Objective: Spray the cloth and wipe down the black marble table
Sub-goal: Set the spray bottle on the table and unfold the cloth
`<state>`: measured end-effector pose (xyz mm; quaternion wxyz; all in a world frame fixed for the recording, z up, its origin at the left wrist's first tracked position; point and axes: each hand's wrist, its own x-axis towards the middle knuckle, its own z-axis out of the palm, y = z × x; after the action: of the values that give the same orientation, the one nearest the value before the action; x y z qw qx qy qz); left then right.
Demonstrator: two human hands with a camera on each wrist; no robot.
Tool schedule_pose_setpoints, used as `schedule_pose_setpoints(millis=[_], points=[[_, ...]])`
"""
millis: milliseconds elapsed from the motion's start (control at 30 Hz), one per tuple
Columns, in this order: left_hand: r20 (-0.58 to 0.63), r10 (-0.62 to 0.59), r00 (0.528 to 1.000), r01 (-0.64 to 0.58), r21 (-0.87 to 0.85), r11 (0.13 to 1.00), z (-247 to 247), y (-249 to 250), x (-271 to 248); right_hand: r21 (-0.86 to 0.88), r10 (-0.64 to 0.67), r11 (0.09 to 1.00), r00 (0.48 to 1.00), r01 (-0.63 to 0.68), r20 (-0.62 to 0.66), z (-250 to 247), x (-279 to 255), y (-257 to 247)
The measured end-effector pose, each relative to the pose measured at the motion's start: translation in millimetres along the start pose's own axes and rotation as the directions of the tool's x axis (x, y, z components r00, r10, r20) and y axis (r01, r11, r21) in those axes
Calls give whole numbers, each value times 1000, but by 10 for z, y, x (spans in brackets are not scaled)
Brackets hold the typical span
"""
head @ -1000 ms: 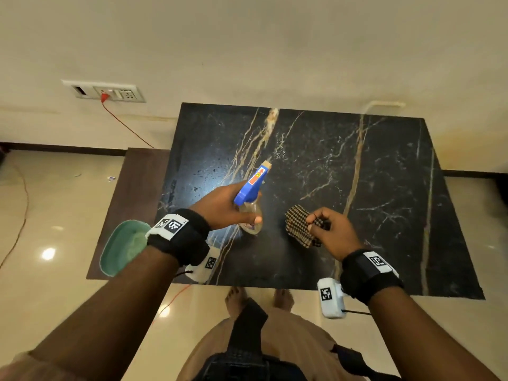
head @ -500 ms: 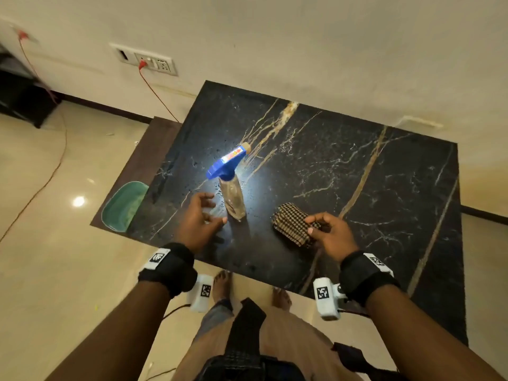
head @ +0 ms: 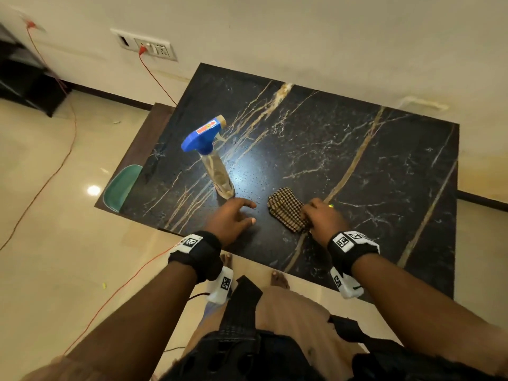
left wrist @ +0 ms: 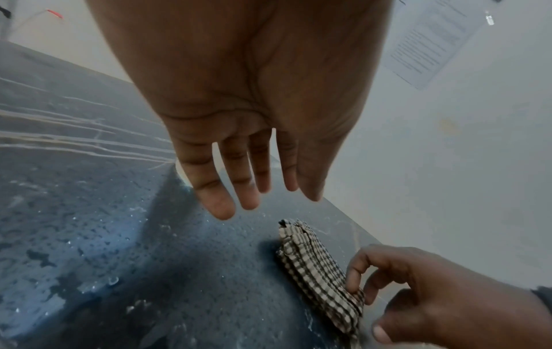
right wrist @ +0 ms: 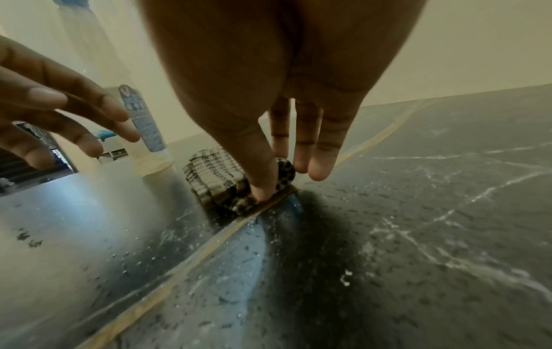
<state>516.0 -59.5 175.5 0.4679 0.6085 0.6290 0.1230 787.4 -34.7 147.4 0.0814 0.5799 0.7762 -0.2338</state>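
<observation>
The black marble table (head: pixel 357 166) has gold veins and is speckled with droplets. A clear spray bottle (head: pixel 218 171) with a blue head stands upright on its left part, also seen in the right wrist view as the spray bottle (right wrist: pixel 145 127). My left hand (head: pixel 248 213) hovers just in front of the bottle, fingers straight and empty, apart from it. A folded checked cloth (head: pixel 284 207) lies on the marble. My right hand (head: pixel 310 217) pinches its right end, the thumb (right wrist: pixel 262 184) pressing it down. The left wrist view shows the cloth (left wrist: pixel 316 266) and the right hand (left wrist: pixel 418 295).
A green basin (head: pixel 121 185) sits on a lower brown surface left of the table. A red cable (head: pixel 156 78) runs from the wall socket (head: pixel 148 46) and another crosses the floor. My bare feet stand at the table's near edge (head: pixel 275 268). The wall runs behind.
My left hand set the spray bottle down on the marble, let go and drew back toward me. My right hand lowered the cloth onto the table.
</observation>
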Motion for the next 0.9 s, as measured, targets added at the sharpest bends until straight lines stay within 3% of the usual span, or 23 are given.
schedule_pose_setpoints(millis=[100, 233, 300, 333, 400, 467, 567, 633, 700, 733, 800, 900], points=[[-45, 23, 999, -23, -1, 1000, 29, 56, -18, -41, -9, 999, 999, 7, -45, 11, 16, 28], [-18, -19, 1000, 19, -21, 1000, -27, 168, 20, -129, -60, 990, 997, 54, -46, 34, 67, 29], [-11, 11, 1000, -11, -12, 1000, -36, 265, 86, -31, -74, 997, 995, 72, -73, 22, 111, 23], [-7, 37, 999, -37, -2, 999, -38, 314, 124, 123, -59, 990, 993, 72, -101, -5, 124, 19], [3, 73, 997, -73, -1, 997, -58, 390, 199, 505, 63, 863, 985, 27, -159, -88, 116, -12], [11, 89, 996, -89, -25, 996, -72, 437, 245, 736, 219, 677, 955, -2, -199, -207, 64, -45], [32, 124, 992, -124, -7, 992, -52, 456, 279, 853, 444, 516, 876, -77, -189, -243, 42, 89], [58, 123, 991, -125, 22, 992, -6, 431, 301, 837, 614, 477, 783, -267, -100, -191, 36, 309], [91, 99, 991, -103, 50, 993, 49, 390, 309, 708, 706, 514, 707, -484, -30, -133, -20, 496], [112, 90, 990, -98, 67, 993, 84, 385, 315, 643, 705, 556, 708, -527, -31, -120, -65, 550], [144, 77, 987, -90, 87, 992, 127, 366, 325, 543, 612, 691, 786, -477, -89, -96, -94, 562], [159, 60, 986, -77, 102, 992, 177, 335, 356, 356, 314, 902, 937, -245, -150, -60, -62, 415]])
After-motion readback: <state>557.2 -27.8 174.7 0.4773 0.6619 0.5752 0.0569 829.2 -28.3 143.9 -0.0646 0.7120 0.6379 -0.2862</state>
